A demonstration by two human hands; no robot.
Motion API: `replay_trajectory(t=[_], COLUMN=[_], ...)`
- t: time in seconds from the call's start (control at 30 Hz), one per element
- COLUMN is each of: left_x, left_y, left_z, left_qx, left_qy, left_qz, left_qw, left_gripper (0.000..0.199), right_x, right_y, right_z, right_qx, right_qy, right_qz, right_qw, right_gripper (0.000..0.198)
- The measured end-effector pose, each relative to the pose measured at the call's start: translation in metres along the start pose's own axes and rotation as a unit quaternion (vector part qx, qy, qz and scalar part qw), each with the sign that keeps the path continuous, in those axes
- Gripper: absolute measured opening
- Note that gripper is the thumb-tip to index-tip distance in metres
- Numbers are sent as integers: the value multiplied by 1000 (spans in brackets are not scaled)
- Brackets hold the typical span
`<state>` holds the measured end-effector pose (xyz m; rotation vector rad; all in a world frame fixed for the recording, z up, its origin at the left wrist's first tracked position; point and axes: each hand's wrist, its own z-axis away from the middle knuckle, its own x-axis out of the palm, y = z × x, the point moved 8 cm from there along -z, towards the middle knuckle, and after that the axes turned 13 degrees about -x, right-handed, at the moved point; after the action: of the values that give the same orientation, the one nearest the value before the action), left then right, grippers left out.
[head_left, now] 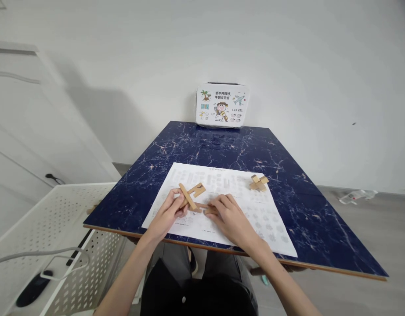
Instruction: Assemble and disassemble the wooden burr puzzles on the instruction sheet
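My left hand (169, 210) is closed around a few joined wooden puzzle pieces (188, 196); one flat notched piece (199, 189) with a dark mark sticks out to the upper right. On the right, the fingers of my right hand (227, 215) are closed on another notched wooden piece (209, 210), low over the sheet. Fingers cover part of both. Beneath my hands lies a large white sheet (255, 208) printed with faint diagrams. An interlocked wooden burr puzzle (258, 183) rests on its upper right part.
The sheet lies on a dark blue marbled table (218, 147). A white printed case (222, 105) stands at the back against the wall. Left of the table is a white perforated cart (70, 197) with a black computer mouse (34, 289) and a grey cable (34, 253).
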<state>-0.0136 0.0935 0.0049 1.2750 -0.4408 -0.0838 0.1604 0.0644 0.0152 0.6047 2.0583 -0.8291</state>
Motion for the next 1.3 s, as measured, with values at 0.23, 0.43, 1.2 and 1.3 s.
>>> replay_trajectory(t=[0.23, 0.43, 1.2, 1.3], left_x=[2, -1, 19, 19], left_y=[6, 6, 1, -3], left_z=[-1, -4, 9, 10], left_qx=[29, -4, -91, -89], left_qy=[-26, -31, -161, -163], left_qz=[28, 65, -41, -47], left_qw=[999, 997, 982, 981], left_gripper=[26, 28, 48, 45], right_x=[-20, -24, 10, 12], right_y=[15, -14, -44, -42], right_z=[20, 13, -14, -13], right_qx=[104, 107, 55, 60], right_qy=[42, 147, 120, 100], right_qz=[-102, -462, -566, -568], right_qw=[988, 868, 813, 815], right_gripper=[18, 25, 24, 27])
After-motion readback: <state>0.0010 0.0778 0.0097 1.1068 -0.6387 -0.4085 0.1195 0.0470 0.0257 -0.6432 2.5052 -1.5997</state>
